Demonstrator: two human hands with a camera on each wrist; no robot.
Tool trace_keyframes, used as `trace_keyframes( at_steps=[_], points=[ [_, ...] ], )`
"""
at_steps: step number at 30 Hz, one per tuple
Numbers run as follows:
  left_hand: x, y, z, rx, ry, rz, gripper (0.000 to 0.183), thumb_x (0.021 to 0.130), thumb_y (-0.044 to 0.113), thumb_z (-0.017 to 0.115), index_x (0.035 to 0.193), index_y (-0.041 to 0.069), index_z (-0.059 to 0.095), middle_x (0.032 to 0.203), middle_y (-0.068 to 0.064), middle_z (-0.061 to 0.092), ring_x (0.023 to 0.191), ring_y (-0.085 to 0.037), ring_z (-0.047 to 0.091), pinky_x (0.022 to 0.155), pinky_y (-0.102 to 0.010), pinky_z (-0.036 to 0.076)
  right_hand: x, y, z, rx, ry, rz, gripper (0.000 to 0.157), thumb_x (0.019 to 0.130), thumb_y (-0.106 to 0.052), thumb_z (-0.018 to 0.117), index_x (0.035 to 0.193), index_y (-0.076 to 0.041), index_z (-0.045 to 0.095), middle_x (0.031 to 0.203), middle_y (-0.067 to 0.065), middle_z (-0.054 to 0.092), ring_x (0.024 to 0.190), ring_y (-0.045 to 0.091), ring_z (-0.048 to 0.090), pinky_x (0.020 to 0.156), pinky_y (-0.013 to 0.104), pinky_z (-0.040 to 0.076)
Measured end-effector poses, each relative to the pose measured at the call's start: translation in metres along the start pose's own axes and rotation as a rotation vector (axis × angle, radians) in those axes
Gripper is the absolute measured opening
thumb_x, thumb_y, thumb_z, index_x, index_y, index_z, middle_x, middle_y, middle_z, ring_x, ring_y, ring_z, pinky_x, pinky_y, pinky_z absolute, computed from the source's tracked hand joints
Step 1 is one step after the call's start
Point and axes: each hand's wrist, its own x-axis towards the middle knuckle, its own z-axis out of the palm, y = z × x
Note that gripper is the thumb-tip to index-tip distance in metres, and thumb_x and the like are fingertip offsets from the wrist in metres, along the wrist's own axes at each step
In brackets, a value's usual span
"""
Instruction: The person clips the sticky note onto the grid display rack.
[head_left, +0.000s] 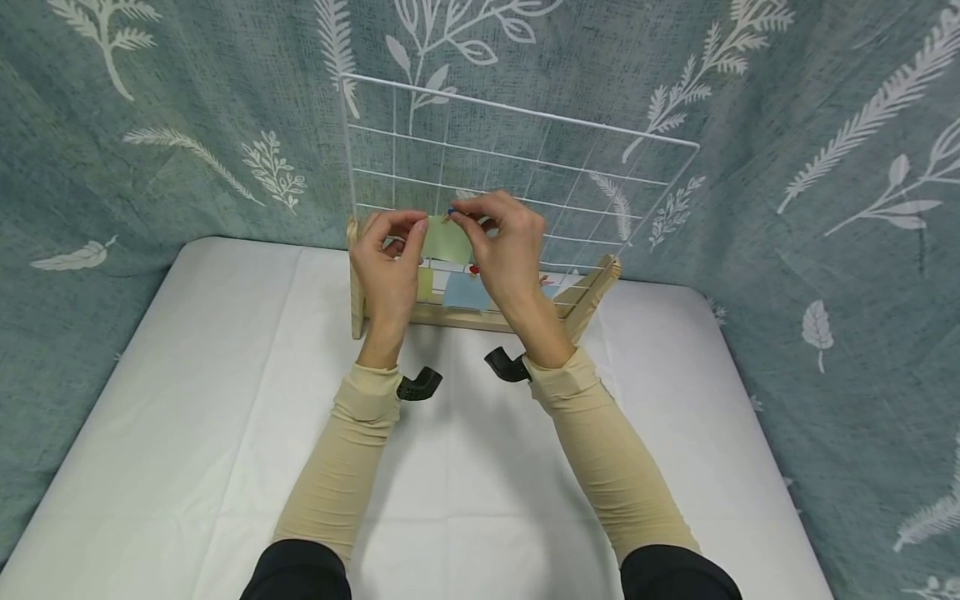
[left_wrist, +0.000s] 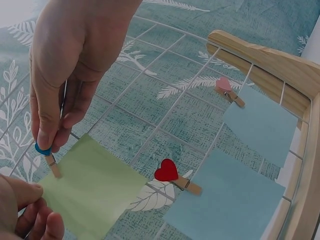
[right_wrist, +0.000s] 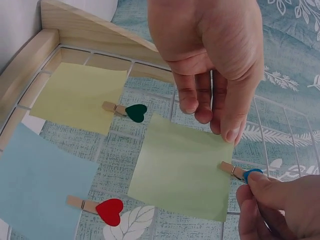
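Note:
A green paper square (right_wrist: 180, 170) lies against the white wire grid (head_left: 517, 158). My left hand (head_left: 390, 258) pinches one upper corner of it between thumb and fingers. With thumb and fingertips, my right hand (head_left: 510, 246) grips a small wooden clothespin (left_wrist: 52, 164) with a blue heart on its end. The clothespin's wooden tip overlaps the square's top edge, close to the left fingertips. Whether it also clasps a grid wire is hard to tell.
Lower on the grid hang a yellow square (right_wrist: 80, 97) with a green-heart clothespin (right_wrist: 125, 111), a blue square (left_wrist: 225, 195) with a red-heart one (left_wrist: 177, 177), and another blue square (left_wrist: 260, 122) with a pink-heart one (left_wrist: 230, 92). A wooden stand (head_left: 592, 296) carries the grid on a white-covered table (head_left: 450, 467).

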Motion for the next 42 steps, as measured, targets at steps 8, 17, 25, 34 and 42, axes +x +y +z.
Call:
trace_keyframes(
  at_steps=[8,17,25,34,42],
  points=[
    [-0.001,-0.001,0.002,-0.010,0.012,-0.010,0.009,0.094,-0.009,0.071,0.101,-0.015,0.072,0.093,-0.020,0.063,0.081,-0.012,0.059,0.058,-0.015,0.047,-0.002,0.001,0.004,-0.034,0.001,-0.052,0.011,0.095,-0.006,0.078,0.104,-0.004,0.084,0.097,0.013,0.080,0.081,0.026,0.075,0.070,0.033,0.061],
    [-0.001,-0.002,0.002,-0.012,0.007,-0.011,0.010,0.096,-0.007,0.070,0.102,-0.015,0.072,0.096,-0.029,0.061,0.082,-0.016,0.059,0.059,-0.018,0.047,-0.012,0.008,0.007,-0.034,-0.009,-0.068,0.023,0.097,-0.002,0.074,0.119,-0.006,0.080,0.109,0.012,0.079,0.086,0.024,0.073,0.069,0.031,0.061],
    [0.001,-0.025,-0.001,0.076,0.017,-0.030,0.011,0.099,0.001,0.070,0.104,-0.006,0.077,0.099,-0.021,0.066,0.085,-0.011,0.060,0.067,-0.023,0.048,-0.017,0.009,0.006,-0.009,-0.001,-0.064,0.028,0.099,-0.001,0.071,0.126,-0.006,0.077,0.118,0.012,0.078,0.089,0.024,0.074,0.070,0.030,0.061],
    [0.002,-0.028,-0.002,0.065,0.044,-0.035,0.010,0.098,0.006,0.072,0.103,0.000,0.080,0.100,-0.017,0.069,0.087,-0.013,0.062,0.067,-0.023,0.050,-0.026,0.010,0.005,0.038,0.014,-0.038,0.031,0.097,0.000,0.071,0.128,-0.004,0.075,0.116,0.013,0.078,0.083,0.023,0.074,0.066,0.029,0.060],
    [0.001,-0.025,-0.003,0.045,0.058,-0.031,0.011,0.099,0.005,0.070,0.103,-0.001,0.079,0.100,-0.017,0.071,0.086,-0.014,0.062,0.066,-0.022,0.049,-0.037,0.014,0.005,0.055,0.058,-0.018,0.033,0.097,-0.002,0.073,0.129,-0.004,0.074,0.116,0.013,0.078,0.081,0.022,0.075,0.065,0.032,0.061]
  ],
)
